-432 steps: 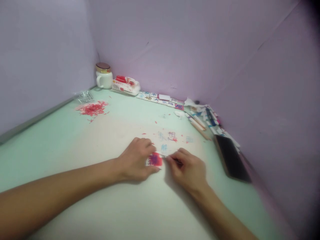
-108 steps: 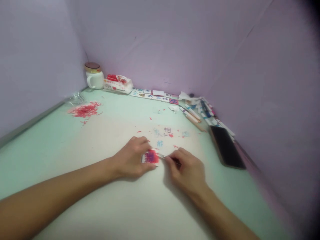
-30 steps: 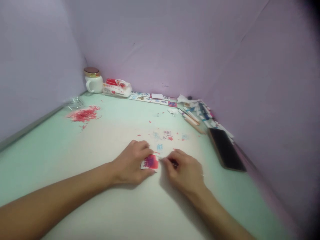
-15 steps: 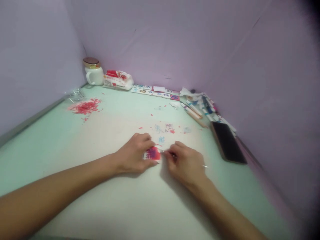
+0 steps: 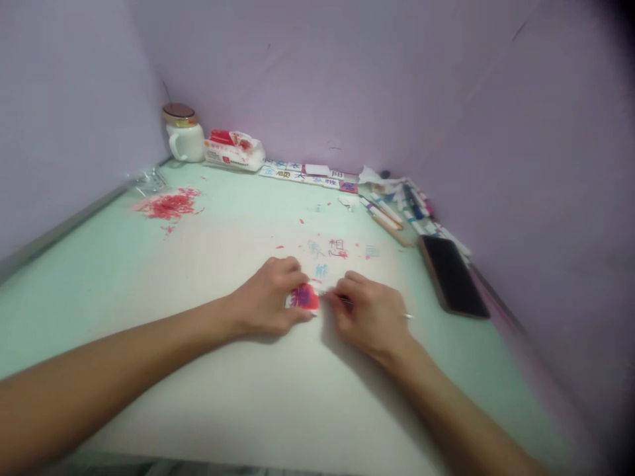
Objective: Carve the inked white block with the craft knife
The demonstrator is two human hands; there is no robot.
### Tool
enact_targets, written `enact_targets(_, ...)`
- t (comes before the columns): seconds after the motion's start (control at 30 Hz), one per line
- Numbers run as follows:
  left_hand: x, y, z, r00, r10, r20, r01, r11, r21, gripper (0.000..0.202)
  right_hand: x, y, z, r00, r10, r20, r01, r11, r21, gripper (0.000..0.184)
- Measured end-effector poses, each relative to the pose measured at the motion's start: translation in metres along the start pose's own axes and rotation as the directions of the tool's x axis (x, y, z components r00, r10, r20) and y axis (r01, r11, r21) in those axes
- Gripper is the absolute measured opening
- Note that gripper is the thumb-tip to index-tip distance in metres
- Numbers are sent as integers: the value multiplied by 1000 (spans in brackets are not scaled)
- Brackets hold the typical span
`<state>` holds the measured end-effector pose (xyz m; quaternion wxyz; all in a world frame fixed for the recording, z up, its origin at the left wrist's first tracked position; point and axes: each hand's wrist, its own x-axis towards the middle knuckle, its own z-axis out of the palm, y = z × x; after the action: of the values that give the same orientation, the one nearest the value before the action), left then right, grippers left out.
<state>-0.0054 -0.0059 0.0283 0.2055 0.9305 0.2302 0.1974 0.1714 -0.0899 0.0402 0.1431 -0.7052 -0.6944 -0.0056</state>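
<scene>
Between the thumb and fingers of my left hand (image 5: 272, 297) is a small white block (image 5: 303, 297) with a red face and purple character strokes, pressed on the table. My right hand (image 5: 370, 314) pinches a thin pen-like tool, its pale rear end (image 5: 407, 316) sticking out behind the hand. The tool's tip meets or nearly meets the block's right edge; blur hides which. Just beyond the hands, handwritten characters (image 5: 336, 246) in blue and dark ink mark the table, with a few red crumbs among them.
Red shavings (image 5: 171, 203) lie heaped at the left. Along the back wall stand a lidded white mug (image 5: 187, 142), a wipes packet (image 5: 233, 152) and rows of character tiles (image 5: 307, 177). Markers (image 5: 384, 215) and a black phone (image 5: 454, 276) lie at the right.
The view has tilted slightly, so the near table edge shows more. Both hands keep their grips, with the tool still at the block's right side.
</scene>
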Motion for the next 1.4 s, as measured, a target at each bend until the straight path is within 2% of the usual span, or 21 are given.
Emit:
enact_targets(0.17,1,-1,0,1000,18,2,-18,1000,9,28,3,3,0,1000,5,3,-5,999,33,19)
enact_targets(0.37,1,-3,3,999,25,-37,-24,999,22,28,-4,-5,5,989,143,-30,-140,987,79,21)
enact_targets(0.47,1,-1,5,999,8,-50,-6,999,42,31,-7,-8,6,986,161,-40,-158,985,67,21)
enact_targets(0.6,0,3,7,996,-52,-74,56,997,56,31,-7,-6,9,988,132,-79,-125,989,83,21)
enact_targets(0.73,0,5,8,995,-65,-80,70,996,57,30,-6,-2,12,991,99,-93,-88,989,117,21)
enact_targets(1.0,-2,9,10,989,-106,-106,117,988,97,31,-9,-7,13,986,148,-74,-140,985,105,22)
enact_targets(1.3,-1,10,9,989,-107,-100,117,988,102,30,-11,-4,14,993,33,-117,-22,996,88,23)
enact_targets(1.4,-2,9,8,992,-89,-94,98,991,90,29,-11,-1,14,991,30,-129,-16,994,107,22)
